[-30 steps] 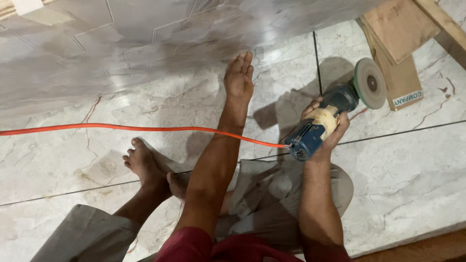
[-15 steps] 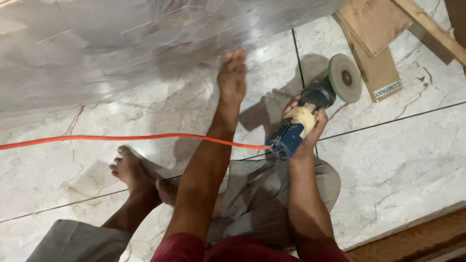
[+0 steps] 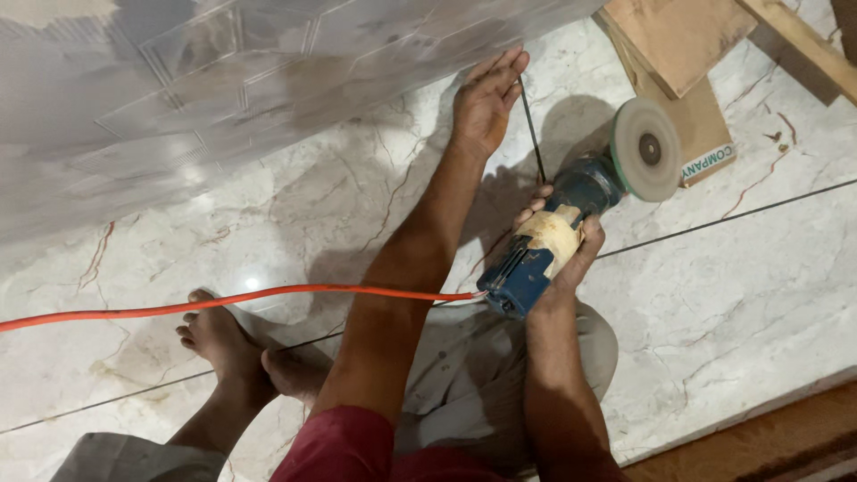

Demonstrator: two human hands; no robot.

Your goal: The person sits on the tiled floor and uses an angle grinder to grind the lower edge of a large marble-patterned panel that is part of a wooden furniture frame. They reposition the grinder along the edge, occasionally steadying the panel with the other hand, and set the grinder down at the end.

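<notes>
My right hand (image 3: 564, 239) grips a blue angle grinder (image 3: 571, 214) by its taped body, its round pale disc (image 3: 646, 148) held just above the marble floor tile (image 3: 732, 286). An orange power cord (image 3: 223, 302) runs from the grinder's rear off to the left. My left hand (image 3: 486, 100) lies flat, fingers together, against the lower edge of a large grey patterned tile (image 3: 223, 89) that leans over the floor. My bare feet (image 3: 234, 350) rest on the marble below my left arm.
A cardboard box (image 3: 687, 89) and a wooden plank (image 3: 803, 45) lie at the top right, close to the grinder disc. Dark grout lines (image 3: 732, 217) cross the marble. A brown wooden edge (image 3: 759, 437) borders the floor at the bottom right.
The view has shifted slightly. My left hand stays on the grey tile's edge and my right hand still holds the grinder, its disc staying near the cardboard box.
</notes>
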